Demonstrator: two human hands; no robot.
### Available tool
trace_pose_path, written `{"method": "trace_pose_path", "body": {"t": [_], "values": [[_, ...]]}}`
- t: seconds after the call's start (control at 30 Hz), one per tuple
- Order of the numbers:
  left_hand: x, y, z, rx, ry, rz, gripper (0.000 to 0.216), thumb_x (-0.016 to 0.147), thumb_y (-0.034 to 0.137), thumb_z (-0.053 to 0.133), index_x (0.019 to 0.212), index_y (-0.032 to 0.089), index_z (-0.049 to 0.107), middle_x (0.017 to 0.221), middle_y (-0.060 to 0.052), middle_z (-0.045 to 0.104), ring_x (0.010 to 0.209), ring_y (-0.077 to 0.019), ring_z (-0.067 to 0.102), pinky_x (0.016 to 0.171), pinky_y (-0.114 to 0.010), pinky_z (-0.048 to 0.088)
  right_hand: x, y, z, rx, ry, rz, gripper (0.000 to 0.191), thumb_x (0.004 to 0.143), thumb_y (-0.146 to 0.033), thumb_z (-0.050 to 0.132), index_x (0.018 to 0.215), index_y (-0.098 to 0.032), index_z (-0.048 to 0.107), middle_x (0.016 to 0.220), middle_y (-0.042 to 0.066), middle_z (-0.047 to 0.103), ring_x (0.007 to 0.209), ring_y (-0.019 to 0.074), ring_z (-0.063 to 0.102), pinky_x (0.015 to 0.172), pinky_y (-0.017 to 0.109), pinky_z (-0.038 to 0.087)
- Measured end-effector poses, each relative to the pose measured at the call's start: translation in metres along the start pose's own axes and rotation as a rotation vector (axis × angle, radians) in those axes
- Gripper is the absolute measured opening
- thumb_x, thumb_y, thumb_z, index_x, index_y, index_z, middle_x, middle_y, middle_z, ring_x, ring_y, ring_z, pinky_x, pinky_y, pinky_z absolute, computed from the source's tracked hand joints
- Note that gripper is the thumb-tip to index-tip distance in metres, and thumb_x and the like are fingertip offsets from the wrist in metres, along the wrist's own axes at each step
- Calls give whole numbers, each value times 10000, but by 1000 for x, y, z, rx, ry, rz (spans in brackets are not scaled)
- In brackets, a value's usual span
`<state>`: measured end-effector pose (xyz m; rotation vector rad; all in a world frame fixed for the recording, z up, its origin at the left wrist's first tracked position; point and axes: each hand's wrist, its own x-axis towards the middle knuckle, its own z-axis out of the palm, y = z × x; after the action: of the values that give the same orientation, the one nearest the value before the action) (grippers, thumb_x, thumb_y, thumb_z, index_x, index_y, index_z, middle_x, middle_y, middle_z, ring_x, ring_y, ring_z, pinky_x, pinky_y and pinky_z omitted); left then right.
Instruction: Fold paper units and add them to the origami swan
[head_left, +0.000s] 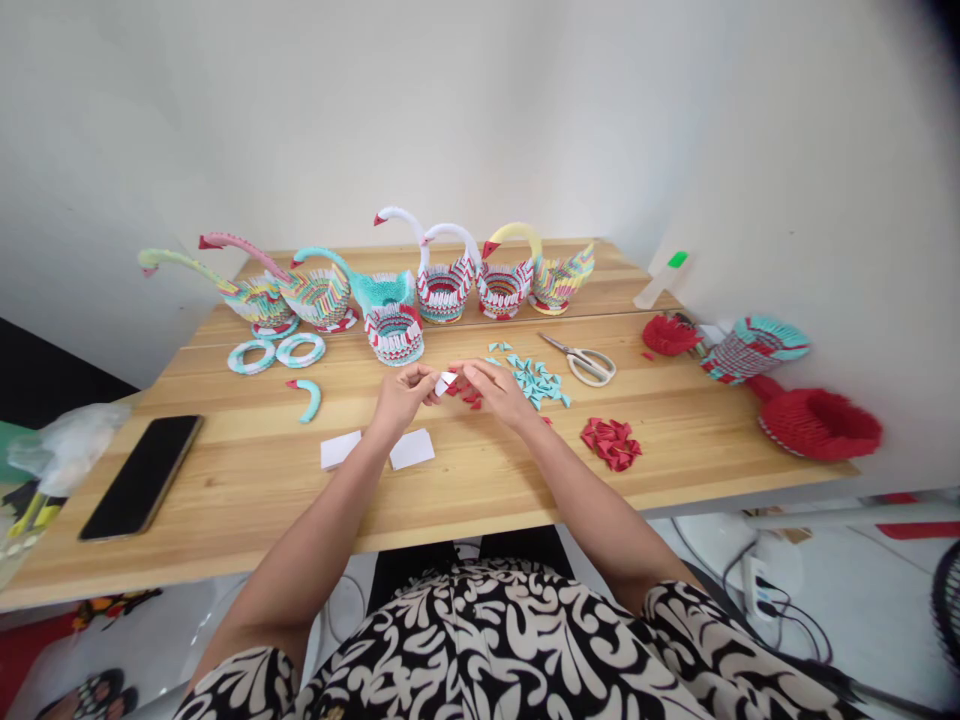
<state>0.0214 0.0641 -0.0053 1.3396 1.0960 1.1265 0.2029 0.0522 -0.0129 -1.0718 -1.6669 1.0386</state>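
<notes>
My left hand (403,398) pinches a small folded piece of white paper (444,384) between thumb and fingers. From the other side, my right hand (501,392) reaches its fingertips to the paper's edge; how much it grips is partly hidden. Under and between the hands lie a few small red folded pieces (471,399). Two stacks of white paper slips, one left (341,450) and one right (412,450), rest by my left forearm. Turquoise folded triangles (538,382) are scattered beyond my right hand, and a heap of red folded triangles (611,443) sits to its right.
Several folded-paper swans line the back, among them a pink-necked one (319,292). Scissors (585,362) lie right of centre. Two paper rings (301,349), a turquoise curved neck (306,400) and a phone (142,478) are on the left. A red paper basket (821,425) stands right.
</notes>
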Motion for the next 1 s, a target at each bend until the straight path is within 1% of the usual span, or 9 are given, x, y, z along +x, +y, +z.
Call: {"method": "trace_pose_path", "body": {"t": [0.07, 0.17, 0.23, 0.37, 0.6, 0.87, 1.0], "values": [[0, -1, 2, 41, -5, 12, 261, 695, 414, 698, 701, 157, 657, 513, -1, 619, 496, -123, 563, 525, -234, 451, 1, 0, 3, 133, 1, 127, 419, 883, -536, 510, 1041, -186, 678, 811, 36, 680, 652, 140, 604, 562, 252, 468], [-1, -2, 4, 73, -42, 19, 263, 705, 419, 688, 708, 157, 673, 536, -4, 622, 510, -121, 558, 527, -235, 449, 2, 5, 8, 189, 75, 175, 359, 754, -509, 670, 860, -165, 671, 693, 4, 634, 571, 106, 542, 509, 219, 424], [-1, -2, 4, 74, -69, 18, 264, 709, 421, 685, 727, 157, 686, 564, -10, 635, 527, -123, 560, 536, -238, 454, 4, 9, 10, 205, 96, 191, 341, 731, -488, 688, 832, -162, 665, 633, -11, 607, 536, 95, 502, 478, 208, 391], [-1, -1, 3, 84, -83, 0, 278, 715, 430, 674, 738, 153, 688, 578, -19, 640, 544, -129, 569, 550, -244, 463, 5, 13, 9, 216, 89, 187, 339, 737, -487, 681, 839, -164, 673, 603, -20, 592, 511, 88, 468, 463, 209, 369], [-3, 0, 2, 134, -59, -5, 243, 732, 396, 646, 718, 155, 676, 561, -9, 631, 542, -122, 561, 553, -234, 451, 5, 13, 8, 183, 84, 135, 330, 752, -473, 682, 829, -153, 684, 601, -20, 585, 527, 93, 487, 486, 218, 386], [-3, 1, 5, 57, -61, -8, 258, 717, 409, 669, 718, 152, 674, 578, -17, 630, 539, -124, 540, 552, -244, 432, 4, 10, 7, 119, 74, 115, 306, 772, -464, 665, 815, -162, 664, 581, -30, 559, 503, 94, 461, 469, 221, 367], [-4, -1, 7, 67, -62, 25, 259, 722, 417, 669, 721, 159, 674, 600, -10, 621, 562, -126, 537, 569, -248, 432, 4, 10, 4, 38, 73, 104, 273, 802, -448, 630, 795, -176, 633, 612, -28, 583, 509, 92, 481, 489, 216, 372]]}}
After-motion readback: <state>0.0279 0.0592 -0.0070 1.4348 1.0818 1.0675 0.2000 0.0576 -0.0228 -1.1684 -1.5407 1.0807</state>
